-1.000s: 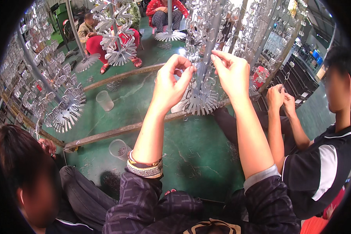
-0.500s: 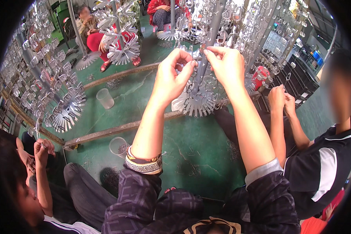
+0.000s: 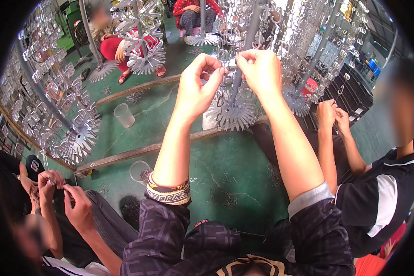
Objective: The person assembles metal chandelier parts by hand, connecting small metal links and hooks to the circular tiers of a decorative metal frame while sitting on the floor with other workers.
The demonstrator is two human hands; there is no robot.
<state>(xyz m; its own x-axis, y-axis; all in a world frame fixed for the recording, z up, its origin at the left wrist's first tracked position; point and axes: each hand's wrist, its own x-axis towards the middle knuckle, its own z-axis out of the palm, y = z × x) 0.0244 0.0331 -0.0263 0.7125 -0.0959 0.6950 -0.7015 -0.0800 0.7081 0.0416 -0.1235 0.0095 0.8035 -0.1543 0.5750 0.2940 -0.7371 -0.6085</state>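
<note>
Both my arms reach forward to a grey upright pole (image 3: 250, 39) hung with strands of small metal hooks (image 3: 223, 32). A slotted metal disc (image 3: 231, 112) sits low on this pole. My left hand (image 3: 200, 85) is closed in a pinch beside a hanging strand, left of the pole. My right hand (image 3: 262, 73) pinches thumb to forefinger just across from it, in front of the pole. Whatever is between the fingertips of either hand is too small to make out. The two hands are apart, with the strand and pole between them.
More hook-hung racks (image 3: 55, 110) stand left and right. A wooden beam (image 3: 138, 156) crosses the green floor, with clear plastic cups (image 3: 123, 115) and scattered hooks near it. Co-workers sit close on both sides, one in a black-and-white shirt (image 3: 368, 198); black crates (image 3: 354, 92) stand at right.
My two hands have shifted slightly up and left, still pinched. The rack's disc has turned a little. At left, a co-worker's second hand has come up to meet the other.
</note>
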